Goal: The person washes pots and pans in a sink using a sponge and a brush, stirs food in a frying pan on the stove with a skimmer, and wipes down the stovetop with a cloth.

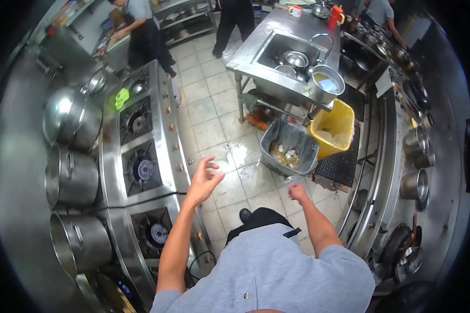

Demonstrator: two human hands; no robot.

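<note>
My left hand (204, 181) is raised over the tiled floor beside the stove front, its fingers curved and spread with nothing between them. My right hand (297, 192) hangs lower, fingers curled into a loose fist; nothing shows sticking out of it. Just ahead of the right hand, not touching it, stands a grey bin (289, 147) lined with a dark bag, with food scraps and white bits inside. Right behind it is a yellow-lined bin (332, 129). The gas stove (141, 125) runs along my left side, nearest to the left hand.
A steel sink table (292, 39) stands ahead, with a large pot (326, 85) on its near corner. Big stockpots (70, 177) line the left wall. Pans and small pots (414, 186) sit along the right counter. Other people (141, 31) work farther back. The floor (230, 156) looks wet.
</note>
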